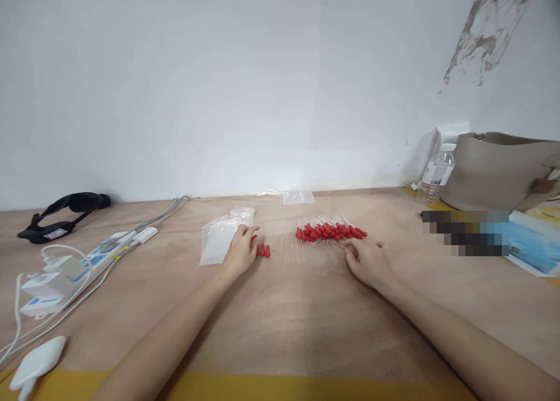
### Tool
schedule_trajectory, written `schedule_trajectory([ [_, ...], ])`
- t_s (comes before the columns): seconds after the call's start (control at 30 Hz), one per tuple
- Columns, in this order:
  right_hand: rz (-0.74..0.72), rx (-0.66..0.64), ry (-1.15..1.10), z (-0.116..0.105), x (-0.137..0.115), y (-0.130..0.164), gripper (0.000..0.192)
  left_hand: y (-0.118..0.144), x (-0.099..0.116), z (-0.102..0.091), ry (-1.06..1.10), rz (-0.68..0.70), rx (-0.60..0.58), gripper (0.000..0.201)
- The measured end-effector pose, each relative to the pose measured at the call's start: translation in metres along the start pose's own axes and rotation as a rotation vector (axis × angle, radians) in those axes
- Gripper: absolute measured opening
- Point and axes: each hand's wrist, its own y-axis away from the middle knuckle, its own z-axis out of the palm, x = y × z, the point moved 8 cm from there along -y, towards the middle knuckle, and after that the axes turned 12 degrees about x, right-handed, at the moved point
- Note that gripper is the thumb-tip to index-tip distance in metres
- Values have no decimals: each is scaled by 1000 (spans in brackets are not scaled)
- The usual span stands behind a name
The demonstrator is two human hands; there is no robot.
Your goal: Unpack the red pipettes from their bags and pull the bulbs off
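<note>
**A:** So where's the pile of droppers [329, 233] sitting compared to the hands?

**B:** Middle of the tabletop [280, 325], a bit right of center. Red bulbs bunched in a row, clear tubes fanned out toward the person. The right hand [367, 261] lies just beside the near right corner of the pile, palm down, fingers stretched loosely and touching the tube ends. It isn't gripping anything as far as can be seen.

**A:** And the left one?

**B:** The left hand [240, 250] is well apart from the pile, resting on the edge of some clear plastic bags [221, 237]. Fingers are curled in, with a red cap showing at the fingertips; whether it actually pinches that one, can't tell. Two more loose red caps [265, 250] lie just beside it, between the hand and the pile.

**A:** How much room around all that?

**B:** Plenty in front: bare tabletop from the hands back to the yellow strip at the near edge. Between the two hands there's a clear gap too. Behind the pile, one small bag [297, 198] lies near the wall. Far left has a power strip [87, 261] with white chargers and cables, plus a black headband [61, 214]. Far right holds a water bottle [437, 173], a beige bag [499, 170] and a blue booklet [534, 246], all well apart from the hands.
</note>
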Motion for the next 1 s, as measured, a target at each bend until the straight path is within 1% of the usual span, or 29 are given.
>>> schedule_trajectory([
  [0.13,-4,-23,-4,4,-3,0,21,-3,1,18,-101,66,-42,32],
  [0.23,-36,-14,-31,3,-9,1,19,-2,3,26,-148,75,-81,25],
  [0.33,-68,-5,-61,2,-16,3,19,-4,6,23,-150,47,-91,16],
  [0.47,-97,-26,-74,4,-20,5,22,-17,7,14,-147,-31,-71,20],
  [0.53,-114,-35,-76,5,-20,6,23,-26,9,16,-140,-68,-80,20],
  [0.6,-120,-28,-73,6,-20,6,23,-35,15,25,-122,-93,-116,18],
  [0.67,-112,-2,-64,5,-19,6,23,-40,21,39,-93,-118,-174,17],
  [0.83,-86,14,-75,6,-16,6,22,-41,36,78,-11,-220,-322,24],
  [0.93,-77,27,-85,6,-14,5,21,-40,41,93,16,-275,-355,26],
  [1.0,-78,42,-88,4,-14,5,21,-40,42,99,32,-304,-354,24],
])
